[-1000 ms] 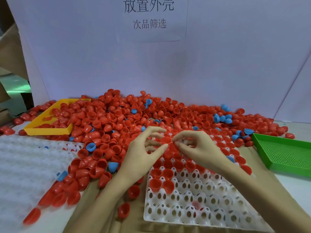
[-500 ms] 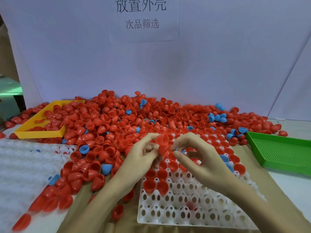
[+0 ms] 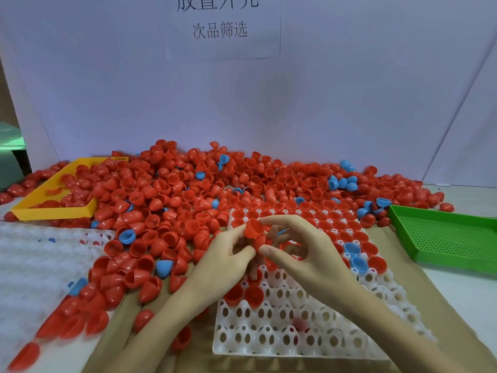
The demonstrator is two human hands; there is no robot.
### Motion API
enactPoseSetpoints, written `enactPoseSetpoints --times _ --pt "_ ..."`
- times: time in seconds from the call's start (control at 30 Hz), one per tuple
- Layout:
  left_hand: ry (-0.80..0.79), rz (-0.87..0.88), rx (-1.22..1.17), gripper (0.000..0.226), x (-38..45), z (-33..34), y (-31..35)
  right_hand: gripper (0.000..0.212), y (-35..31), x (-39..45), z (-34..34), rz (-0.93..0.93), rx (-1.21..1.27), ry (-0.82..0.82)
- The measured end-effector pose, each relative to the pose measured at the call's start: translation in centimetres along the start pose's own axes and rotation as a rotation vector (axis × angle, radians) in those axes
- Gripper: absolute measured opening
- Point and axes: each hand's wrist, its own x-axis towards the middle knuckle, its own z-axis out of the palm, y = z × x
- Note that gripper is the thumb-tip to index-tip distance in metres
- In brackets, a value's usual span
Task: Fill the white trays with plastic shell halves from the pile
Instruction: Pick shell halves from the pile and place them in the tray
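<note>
A big pile of red and blue shell halves covers the back and left of the table. In front of me lies a white tray with round pockets; its far rows hold red halves and two blue ones. My left hand and my right hand meet above the tray's left middle. A red shell half is pinched between the fingertips of both hands, and a second red one sits just below it between the thumbs.
A yellow tray with a few red halves stands at the back left. A green perforated tray lies at the right. Another white tray lies at the left, partly under spilled halves. Brown cardboard lies under the front tray.
Both hands have drawn back from the pile's edge toward me, over the tray. A red shell half is now lifted between the fingertips.
</note>
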Motion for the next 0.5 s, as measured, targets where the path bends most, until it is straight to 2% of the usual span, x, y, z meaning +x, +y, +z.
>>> enactPoseSetpoints --times 0.1,0.23,0.3,0.4,0.5 --pt "-0.014 0.001 0.008 0.031 -0.1 0.0 0.0 0.038 0.0 -0.3 0.4 -0.053 -0.044 -0.010" --pt "0.000 0.006 0.089 0.026 0.0 -0.2 -0.2 0.021 -0.2 -0.2 -0.2 -0.085 -0.175 -0.029" --pt "0.051 -0.010 0.095 0.031 0.3 -0.6 -0.2 0.015 -0.3 0.1 -1.4 -0.039 -0.223 -0.119" --pt "0.124 -0.002 0.140 0.030 0.5 -1.6 -0.5 0.014 -0.1 0.3 -2.7 -0.002 -0.331 -0.350" --pt "0.123 0.036 0.182 0.027 0.5 -2.0 -0.6 0.020 0.2 0.1 -3.0 -0.014 -0.411 -0.448"
